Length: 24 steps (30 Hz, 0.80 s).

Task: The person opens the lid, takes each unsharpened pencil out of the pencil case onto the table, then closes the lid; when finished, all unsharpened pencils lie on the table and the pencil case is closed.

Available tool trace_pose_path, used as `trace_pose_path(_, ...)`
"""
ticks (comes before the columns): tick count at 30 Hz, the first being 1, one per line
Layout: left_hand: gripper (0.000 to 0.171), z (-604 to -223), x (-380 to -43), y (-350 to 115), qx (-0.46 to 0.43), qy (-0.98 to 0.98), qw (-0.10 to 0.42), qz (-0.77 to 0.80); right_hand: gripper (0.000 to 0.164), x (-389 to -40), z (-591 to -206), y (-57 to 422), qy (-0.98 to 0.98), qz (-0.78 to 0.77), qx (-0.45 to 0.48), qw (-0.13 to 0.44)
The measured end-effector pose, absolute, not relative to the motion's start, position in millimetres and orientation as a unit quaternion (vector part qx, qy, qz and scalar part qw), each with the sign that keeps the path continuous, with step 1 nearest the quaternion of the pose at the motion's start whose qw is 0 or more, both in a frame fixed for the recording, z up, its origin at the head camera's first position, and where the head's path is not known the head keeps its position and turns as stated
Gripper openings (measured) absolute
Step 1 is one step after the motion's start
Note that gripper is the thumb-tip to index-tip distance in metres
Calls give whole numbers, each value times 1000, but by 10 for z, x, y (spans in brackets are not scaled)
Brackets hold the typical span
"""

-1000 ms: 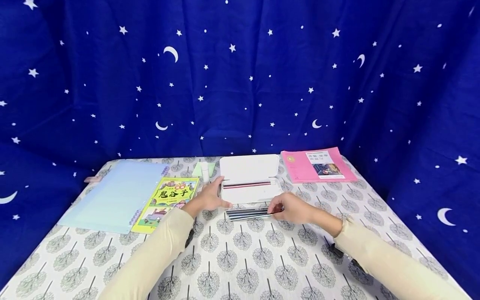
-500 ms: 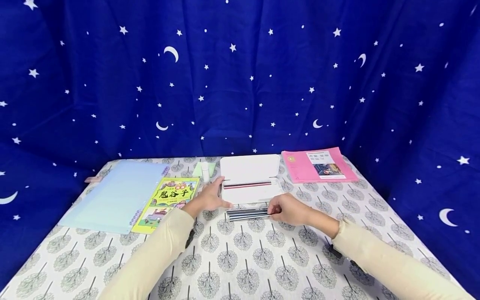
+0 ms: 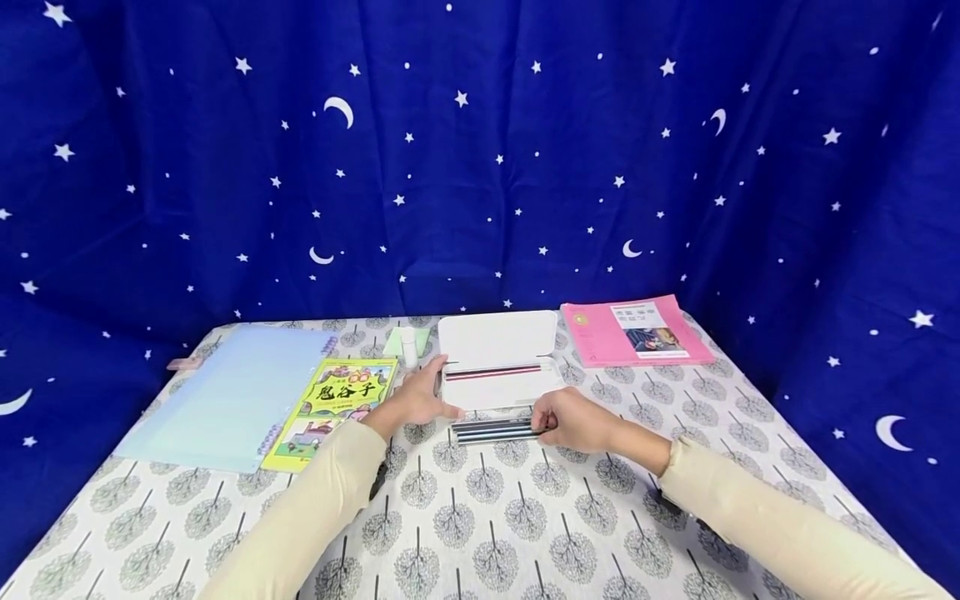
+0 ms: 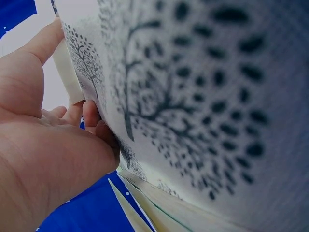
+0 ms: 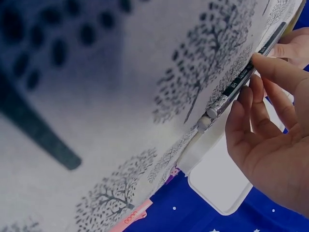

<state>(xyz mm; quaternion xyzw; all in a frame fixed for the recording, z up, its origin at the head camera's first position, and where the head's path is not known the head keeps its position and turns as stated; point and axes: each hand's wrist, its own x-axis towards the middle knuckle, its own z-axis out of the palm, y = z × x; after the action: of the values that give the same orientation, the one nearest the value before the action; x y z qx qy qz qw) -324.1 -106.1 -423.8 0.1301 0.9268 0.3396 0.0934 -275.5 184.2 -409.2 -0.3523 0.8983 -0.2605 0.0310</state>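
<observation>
In the head view, an open white pencil case (image 3: 498, 391) lies mid-table with its lid back and two pencils (image 3: 492, 372), one dark and one red, along its far side. My left hand (image 3: 420, 395) holds the case's left end, thumb at the near corner and fingers at the far one. In front of the case, several dark pencils (image 3: 495, 429) lie side by side on the cloth. My right hand (image 3: 579, 419) pinches pencils at their right end. Its thumb is on a dark pencil (image 5: 235, 86) in the right wrist view, where white eraser ends point outward.
To the left lie a pale blue folder (image 3: 225, 392) and a yellow book (image 3: 347, 392). A white glue-stick-like tube (image 3: 408, 346) stands by a green paper (image 3: 393, 340) behind my left hand. Pink books (image 3: 592, 337) lie at the back right. A starry blue curtain (image 3: 480, 167) hangs behind the table.
My right hand has shifted slightly left, and the pencils under it lie more evenly in line. The left hand stays at the case's left end.
</observation>
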Motion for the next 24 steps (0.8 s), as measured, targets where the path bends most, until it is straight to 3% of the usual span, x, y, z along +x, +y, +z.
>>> trace_pose_path(10, 113, -4218, -3240, -1075, 131, 926, 93, 341, 12, -2937, -4008, 1837, 890, -284, -354, 37)
trace_pose_path(24, 112, -4235, -3237, -1071, 137, 928, 90, 335, 15, -3378, -3975, 1709, 918, -258, -302, -15)
